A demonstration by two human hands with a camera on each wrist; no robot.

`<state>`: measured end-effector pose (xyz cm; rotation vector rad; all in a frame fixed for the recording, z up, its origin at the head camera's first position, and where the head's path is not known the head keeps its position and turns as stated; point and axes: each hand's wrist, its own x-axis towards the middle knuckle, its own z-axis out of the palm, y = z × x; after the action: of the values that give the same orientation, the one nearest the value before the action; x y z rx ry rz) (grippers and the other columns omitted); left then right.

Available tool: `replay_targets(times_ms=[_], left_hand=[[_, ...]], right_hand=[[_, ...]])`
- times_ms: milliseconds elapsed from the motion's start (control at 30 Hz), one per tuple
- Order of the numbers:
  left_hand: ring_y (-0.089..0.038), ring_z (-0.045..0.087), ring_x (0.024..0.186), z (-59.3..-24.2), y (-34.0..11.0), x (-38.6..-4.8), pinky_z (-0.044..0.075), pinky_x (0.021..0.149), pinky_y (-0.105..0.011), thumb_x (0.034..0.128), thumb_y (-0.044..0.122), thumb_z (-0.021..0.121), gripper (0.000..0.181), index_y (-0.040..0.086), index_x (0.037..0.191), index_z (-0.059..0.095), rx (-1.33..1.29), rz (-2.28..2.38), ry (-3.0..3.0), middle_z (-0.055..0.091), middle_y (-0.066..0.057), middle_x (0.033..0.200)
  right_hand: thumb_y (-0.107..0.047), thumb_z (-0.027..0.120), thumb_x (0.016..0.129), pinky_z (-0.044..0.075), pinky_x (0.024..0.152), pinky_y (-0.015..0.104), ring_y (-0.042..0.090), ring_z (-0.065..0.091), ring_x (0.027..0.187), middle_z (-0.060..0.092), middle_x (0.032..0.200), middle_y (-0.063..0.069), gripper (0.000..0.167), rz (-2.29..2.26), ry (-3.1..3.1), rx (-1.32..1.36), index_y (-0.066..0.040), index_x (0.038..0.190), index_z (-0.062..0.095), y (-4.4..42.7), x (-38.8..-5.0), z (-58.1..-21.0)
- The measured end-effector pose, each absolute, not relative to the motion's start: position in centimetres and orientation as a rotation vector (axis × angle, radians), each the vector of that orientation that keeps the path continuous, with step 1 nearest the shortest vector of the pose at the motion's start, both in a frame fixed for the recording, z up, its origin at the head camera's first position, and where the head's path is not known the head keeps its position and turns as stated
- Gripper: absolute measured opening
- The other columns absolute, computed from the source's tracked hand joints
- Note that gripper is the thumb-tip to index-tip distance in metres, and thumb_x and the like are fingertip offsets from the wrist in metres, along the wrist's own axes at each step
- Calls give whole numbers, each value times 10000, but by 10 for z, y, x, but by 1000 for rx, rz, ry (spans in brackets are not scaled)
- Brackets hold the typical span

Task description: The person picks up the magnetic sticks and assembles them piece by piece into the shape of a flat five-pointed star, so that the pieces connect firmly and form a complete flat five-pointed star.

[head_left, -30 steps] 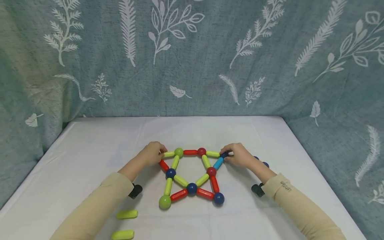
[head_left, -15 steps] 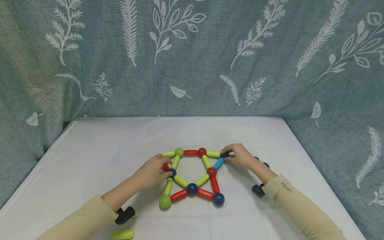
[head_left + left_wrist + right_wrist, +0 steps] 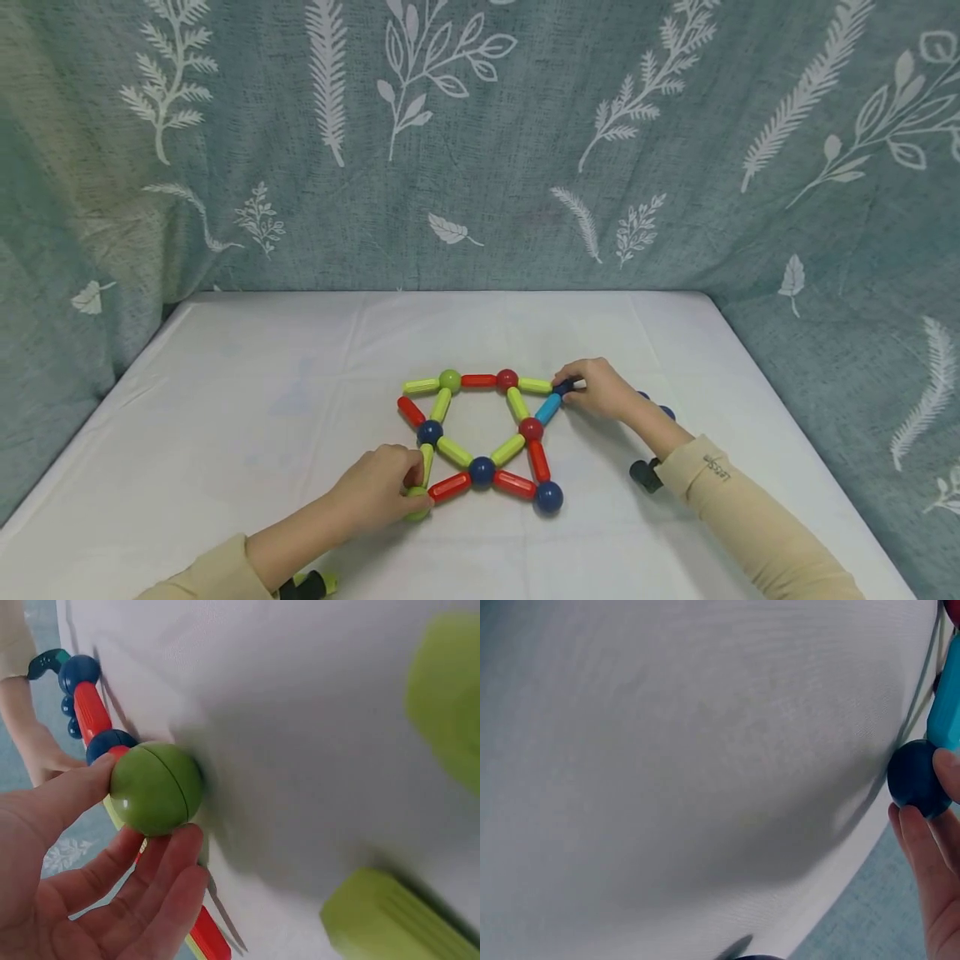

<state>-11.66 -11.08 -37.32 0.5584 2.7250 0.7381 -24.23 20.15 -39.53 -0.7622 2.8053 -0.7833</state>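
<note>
On the white table lies a flat figure of magnetic rods and balls, its middle ring edged by triangles. My left hand (image 3: 382, 492) pinches the green ball (image 3: 156, 789) at the front left corner between thumb and fingers. My right hand (image 3: 596, 390) holds the dark blue ball (image 3: 917, 780) at the right corner, where a light blue rod (image 3: 548, 408) and a yellow-green rod (image 3: 536, 386) meet. At the left, a red rod (image 3: 411, 412) and a yellow-green rod (image 3: 422, 387) have free ends close together. Another dark blue ball (image 3: 549, 497) forms the front right corner.
Loose yellow-green rods (image 3: 397, 919) lie near my left wrist, mostly hidden by it in the head view. Beyond my right wrist are loose dark blue balls (image 3: 667, 412), partly hidden. A patterned teal curtain (image 3: 480, 167) hangs behind the table (image 3: 285, 350).
My left hand has left the rods at the left corner and come toward the front, and now grips the front left green ball. The right hand has stayed on its dark blue ball.
</note>
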Motion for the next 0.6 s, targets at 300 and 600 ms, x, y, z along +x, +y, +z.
replay_targets(times_ms=[300,600], left_hand=[[-114,420,558,-371,-118,-120,338,485,-227,685,199,802,286,112,677,530,422,737,2736,482,31,596],[-130,467,632,-365,-129,-137,410,565,-275,679,142,801,225,94,701,582,347,708,2770,539,25,673]], right_hand=[[-38,698,788,487,829,423,309,590,993,653,1021,98,206,-782,2750,-705,-47,994,690,212,-229,-391],[-39,720,759,522,756,346,272,610,941,657,997,88,225,-811,2737,-670,-54,982,692,221,-198,-389]])
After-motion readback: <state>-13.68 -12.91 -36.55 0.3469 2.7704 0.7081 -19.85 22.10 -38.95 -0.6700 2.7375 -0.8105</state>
